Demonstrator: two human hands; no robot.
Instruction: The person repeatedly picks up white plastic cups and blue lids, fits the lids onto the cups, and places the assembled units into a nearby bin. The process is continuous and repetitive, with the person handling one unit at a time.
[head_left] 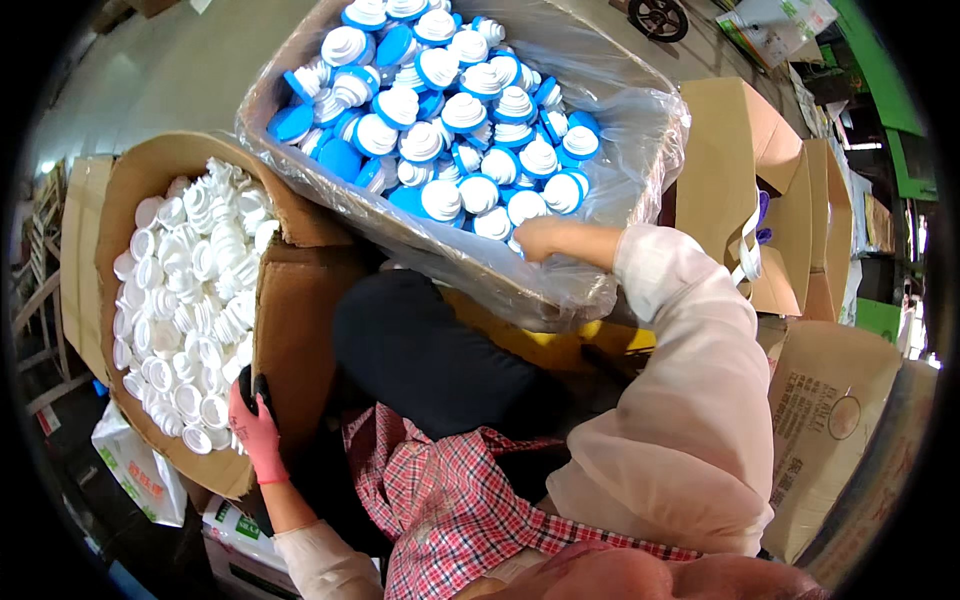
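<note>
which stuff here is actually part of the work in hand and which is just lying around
In use:
- left hand, in a pink glove, at the edge of the cardboard box of white caps
- right hand, reaching into the plastic-lined box of blue and white caps

Lying about:
- empty cardboard boxes on the right
- printed white bag at lower left

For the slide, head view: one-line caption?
Right hand reaches into bagged box of blue-and-white caps; gloved left hand grips box of white caps.

Bright, sharp centre; dark, bent rim
</note>
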